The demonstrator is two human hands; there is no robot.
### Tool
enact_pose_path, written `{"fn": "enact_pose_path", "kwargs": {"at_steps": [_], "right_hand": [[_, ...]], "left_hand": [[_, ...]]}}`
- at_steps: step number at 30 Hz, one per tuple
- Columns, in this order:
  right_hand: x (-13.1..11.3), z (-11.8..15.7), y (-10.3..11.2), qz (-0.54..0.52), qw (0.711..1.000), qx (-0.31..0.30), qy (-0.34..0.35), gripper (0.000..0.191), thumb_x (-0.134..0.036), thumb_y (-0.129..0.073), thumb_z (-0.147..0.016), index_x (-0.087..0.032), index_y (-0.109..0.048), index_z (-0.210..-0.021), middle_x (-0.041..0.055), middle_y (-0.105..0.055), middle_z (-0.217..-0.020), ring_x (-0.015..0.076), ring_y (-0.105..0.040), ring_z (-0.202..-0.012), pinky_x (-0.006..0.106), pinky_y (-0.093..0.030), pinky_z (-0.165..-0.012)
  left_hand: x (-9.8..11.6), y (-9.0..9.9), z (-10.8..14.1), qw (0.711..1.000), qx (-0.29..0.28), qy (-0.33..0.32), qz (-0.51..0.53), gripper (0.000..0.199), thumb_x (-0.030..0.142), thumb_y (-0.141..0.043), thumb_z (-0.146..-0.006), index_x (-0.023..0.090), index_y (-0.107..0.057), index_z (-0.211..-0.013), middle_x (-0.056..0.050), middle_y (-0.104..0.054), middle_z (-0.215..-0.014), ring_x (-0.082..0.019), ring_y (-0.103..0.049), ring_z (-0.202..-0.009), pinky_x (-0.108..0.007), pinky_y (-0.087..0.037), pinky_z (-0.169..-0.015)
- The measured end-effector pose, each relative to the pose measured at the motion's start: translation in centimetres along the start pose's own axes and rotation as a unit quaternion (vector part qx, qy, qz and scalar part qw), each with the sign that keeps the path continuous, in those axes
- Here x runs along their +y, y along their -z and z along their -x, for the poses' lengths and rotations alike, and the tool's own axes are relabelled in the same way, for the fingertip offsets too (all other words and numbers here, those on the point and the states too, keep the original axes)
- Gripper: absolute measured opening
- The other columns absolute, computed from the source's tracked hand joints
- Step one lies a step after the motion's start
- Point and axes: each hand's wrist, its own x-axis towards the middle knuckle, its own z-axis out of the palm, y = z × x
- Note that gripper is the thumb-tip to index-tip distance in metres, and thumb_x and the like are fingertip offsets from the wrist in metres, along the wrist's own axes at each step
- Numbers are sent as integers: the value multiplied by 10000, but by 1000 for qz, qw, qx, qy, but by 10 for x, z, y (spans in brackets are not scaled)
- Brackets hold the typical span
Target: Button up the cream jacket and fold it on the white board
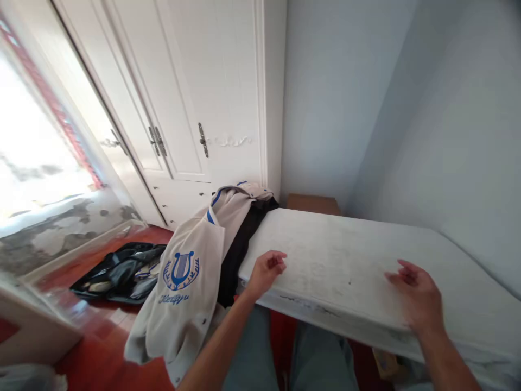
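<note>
The left hand (266, 270) is being held over the near edge of the white table (334, 255), its fingers being curled toward the thumb with a narrow gap being left. At three o'clock from it, the right hand (421, 298) is being held over the same tabletop, loosely bent and a little wider. Nothing is being seen in either; whether the tabletop is being touched cannot be told.

At nine o'clock from the left hand, a cream jacket (193, 315) is being shown draped, its blue lyre badge (181, 270) being turned up. Black cloth (240, 250) is being seen between jacket and table; what is supporting them is being hidden.

Farther out at nine o'clock, an open black suitcase (122, 297), filled with belongings, is being supported by the red floor (101, 345). At eleven, a white wardrobe (232, 81) is being seen with its doors closed. At one, a cardboard box (313, 203) is being partly hidden behind the table.
</note>
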Motion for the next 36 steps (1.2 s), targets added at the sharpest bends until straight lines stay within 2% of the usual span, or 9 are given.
{"fn": "enact_pose_path", "kwargs": {"at_steps": [6, 9, 13, 16, 20, 24, 29, 32, 36], "right_hand": [[-1, 3, 4, 26, 994, -89, -60, 777, -502, -797, -408, -187, -609, -1093, 74, -595, -1012, 143, -598, -865, 180, -513, -598], [1, 5, 6, -14, 995, -82, -59, 654, -605, -789, -520, -219, -625, -1022, 82, -592, -980, 137, -587, -771, 233, -536, -579], [5, 4, 7, -49, 993, -81, -68, 661, -660, -820, -502, -195, -604, -919, 92, -583, -1076, 105, -552, -695, 241, -545, -547], [9, 0, 7, -43, 993, -84, -73, 685, -643, -829, -472, -168, -587, -901, 116, -576, -1118, 120, -565, -710, 254, -555, -546], [12, -4, 9, -27, 991, -101, -85, 742, -605, -812, -456, -155, -605, -1008, 110, -594, -964, 132, -586, -712, 234, -572, -561], [0, 1, 8, -9, 988, -102, -115, 800, -585, -794, -422, -143, -617, -1064, 104, -607, -965, 131, -610, -718, 174, -560, -553], [-13, 5, 5, 44, 985, -112, -126, 899, -626, -753, -388, -112, -624, -1114, 121, -615, -990, 149, -632, -732, 134, -535, -546], [-11, 6, -2, 90, 979, -163, -80, 999, -663, -731, -412, -93, -565, -1215, 136, -608, -1026, 151, -632, -736, 157, -553, -582], [-17, 13, -30, 65, 964, -255, 30, 1182, -648, -768, -474, -94, -336, -1423, 184, -498, -1269, 182, -635, -925, 207, -595, -679]], "left_hand": [[75, 47, 8, 976, 109, -117, -146, 336, 430, -663, -807, 161, -676, -1008, -57, -637, -809, -171, -591, -715, -297, -489, -684], [112, 81, -12, 877, 217, -191, -383, 372, 364, -615, -826, 170, -648, -1142, -118, -655, -1065, -262, -610, -1002, -376, -479, -886], [127, 131, -48, 754, 255, -47, -604, 868, 474, -783, -633, 107, -499, -1367, -271, -534, -1336, -443, -487, -1250, -524, -376, -1019], [125, 161, -68, 752, 217, 29, -621, 752, 404, -806, -565, 88, -610, -1218, -254, -653, -1146, -422, -604, -1079, -448, -458, -880], [140, 178, -81, 770, 236, -1, -593, 349, 217, -671, -661, 102, -712, -989, -146, -720, -875, -310, -673, -843, -335, -478, -712], [191, 151, -82, 780, 253, -109, -561, 363, 224, -590, -782, 121, -723, -1103, -109, -735, -1014, -264, -669, -963, -325, -494, -829], [263, 54, -50, 773, 126, -389, -485, 277, 172, -572, -817, 182, -767, -1013, -33, -735, -1001, -181, -662, -954, -312, -501, -913], [292, -5, -22, 747, 50, -485, -452, 258, 152, -573, -849, 205, -762, -1017, -13, -722, -963, -163, -662, -942, -314, -527, -882], [328, -52, 4, 735, 93, -546, -391, 183, 201, -611, -894, 212, -749, -1012, 9, -715, -983, -174, -670, -1008, -325, -534, -913]]}}
